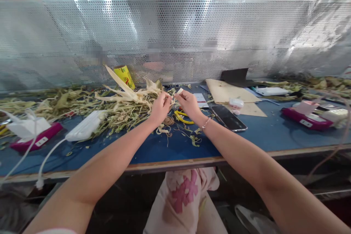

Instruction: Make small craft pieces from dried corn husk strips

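Observation:
Above the blue table, my left hand [161, 107] and my right hand [189, 104] meet fingertip to fingertip. A small pale piece [180, 90] sticks up from the pinched fingers of my right hand; its kind is too small to tell. My left fingers are pinched too, and whatever lies between them is hidden. Left of my hands spreads a heap of dried plant stalks and leaves [126, 115], with a broad pale dried husk [127, 93] on top. Yellow-handled scissors or a yellow loop [183, 117] lie just below my right hand.
A phone [229, 117], a small clear container [236, 103] and brown paper sheets [229, 91] are at the right. White power strip [85, 126] and magenta socket boxes [307, 118] sit at both sides. A yellow tube [124, 76] leans near the perforated metal screen [175, 36].

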`<state>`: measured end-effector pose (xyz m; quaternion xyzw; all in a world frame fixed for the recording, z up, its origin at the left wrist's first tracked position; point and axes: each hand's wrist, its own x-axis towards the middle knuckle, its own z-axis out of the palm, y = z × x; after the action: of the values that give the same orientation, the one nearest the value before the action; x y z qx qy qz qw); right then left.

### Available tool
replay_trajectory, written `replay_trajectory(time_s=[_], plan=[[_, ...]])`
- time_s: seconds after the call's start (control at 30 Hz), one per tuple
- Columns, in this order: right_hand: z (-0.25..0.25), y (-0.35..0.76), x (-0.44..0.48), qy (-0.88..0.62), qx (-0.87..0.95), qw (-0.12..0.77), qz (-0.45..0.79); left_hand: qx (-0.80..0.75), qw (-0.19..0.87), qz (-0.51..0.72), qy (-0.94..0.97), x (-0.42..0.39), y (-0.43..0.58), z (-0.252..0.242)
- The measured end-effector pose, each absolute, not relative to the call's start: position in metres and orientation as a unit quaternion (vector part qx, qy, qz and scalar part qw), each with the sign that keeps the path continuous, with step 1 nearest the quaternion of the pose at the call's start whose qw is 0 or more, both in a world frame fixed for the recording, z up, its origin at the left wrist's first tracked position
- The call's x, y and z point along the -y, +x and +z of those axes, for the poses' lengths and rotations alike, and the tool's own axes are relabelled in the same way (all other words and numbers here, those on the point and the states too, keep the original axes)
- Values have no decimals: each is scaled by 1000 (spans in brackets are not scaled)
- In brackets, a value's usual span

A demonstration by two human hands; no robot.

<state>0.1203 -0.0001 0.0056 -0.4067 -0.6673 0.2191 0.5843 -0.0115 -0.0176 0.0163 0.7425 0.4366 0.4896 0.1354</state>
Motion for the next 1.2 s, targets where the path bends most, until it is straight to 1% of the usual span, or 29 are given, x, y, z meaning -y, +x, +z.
replay_trajectory(time_s=[0.2, 0.37, 0.5, 0.57, 0.67, 0.83, 0.93, 1.03, 1.2], plan=[[3, 120, -6, -406, 647, 595, 249, -430, 130, 474, 757, 19, -11, 16], [0, 119, -9, -395, 642, 602, 265, -426, 90, 457, 776, 21, -14, 19], [-2, 120, -13, -400, 639, 598, 273, -416, 53, 417, 807, 20, -16, 19], [-2, 120, -13, -399, 639, 597, 275, -411, 50, 415, 810, 19, -17, 19], [1, 120, -9, -387, 654, 589, 276, -422, 93, 467, 771, 16, -17, 16], [6, 118, 1, -376, 680, 573, 261, -455, 240, 541, 665, 7, -14, 10], [7, 115, 4, -370, 692, 570, 246, -458, 291, 562, 625, 5, -12, 10], [6, 114, 5, -357, 700, 565, 252, -466, 289, 565, 617, 7, -10, 12], [6, 115, 5, -348, 708, 562, 248, -485, 219, 550, 644, 8, -12, 11]])
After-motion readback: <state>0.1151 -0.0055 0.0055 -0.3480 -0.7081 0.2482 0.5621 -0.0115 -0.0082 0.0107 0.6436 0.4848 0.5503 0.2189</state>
